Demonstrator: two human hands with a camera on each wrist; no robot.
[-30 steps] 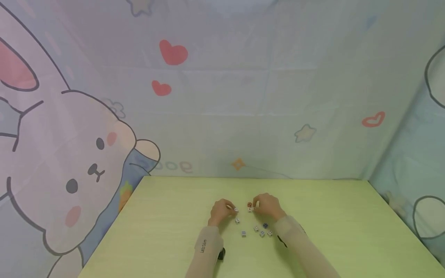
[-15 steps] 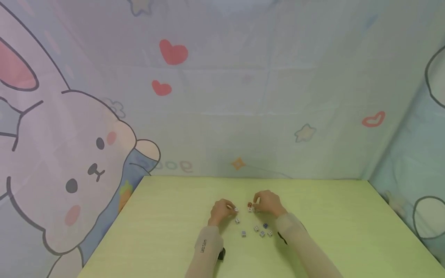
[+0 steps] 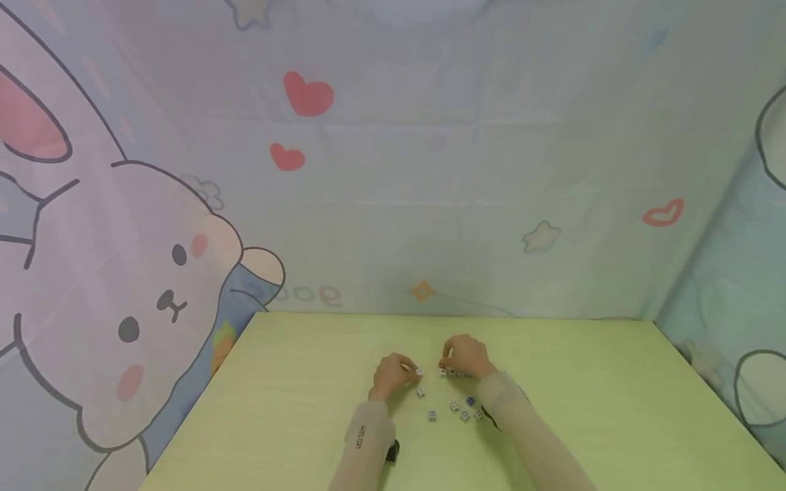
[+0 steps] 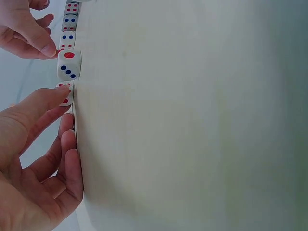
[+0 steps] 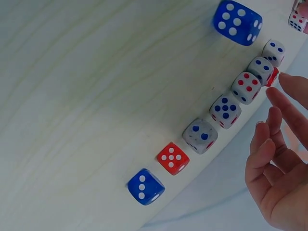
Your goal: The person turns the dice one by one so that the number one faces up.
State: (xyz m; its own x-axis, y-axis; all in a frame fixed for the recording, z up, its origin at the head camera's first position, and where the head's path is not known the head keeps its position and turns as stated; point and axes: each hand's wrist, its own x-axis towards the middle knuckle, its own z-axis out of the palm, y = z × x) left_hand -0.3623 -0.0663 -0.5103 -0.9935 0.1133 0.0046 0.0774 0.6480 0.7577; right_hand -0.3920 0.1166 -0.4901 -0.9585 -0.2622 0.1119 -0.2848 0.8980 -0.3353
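My left hand (image 3: 393, 376) holds a white die (image 4: 66, 94) between thumb and finger, its other fingers resting on the table beside it. My right hand (image 3: 468, 354) has thumb and forefinger pinching a small red die (image 5: 273, 77), partly hidden behind the row of dice. That row runs along the table in the right wrist view: several white dice (image 5: 246, 88), then another red die (image 5: 173, 159) and a blue die (image 5: 146, 186) at the end. In the left wrist view, a white die (image 4: 69, 65) showing one red dot and three blue dots appears between the hands.
Nearer the body lie several loose white dice (image 3: 454, 406) and a dark blue die (image 3: 471, 401). One white die (image 3: 420, 393) sits just below the left hand. The pale yellow-green table (image 3: 295, 409) ends against a printed cloth backdrop (image 3: 393, 225).
My right hand has let go of a white die at the row, lifted slightly, and shifted left onto the small red die. My left hand keeps its grip in place.
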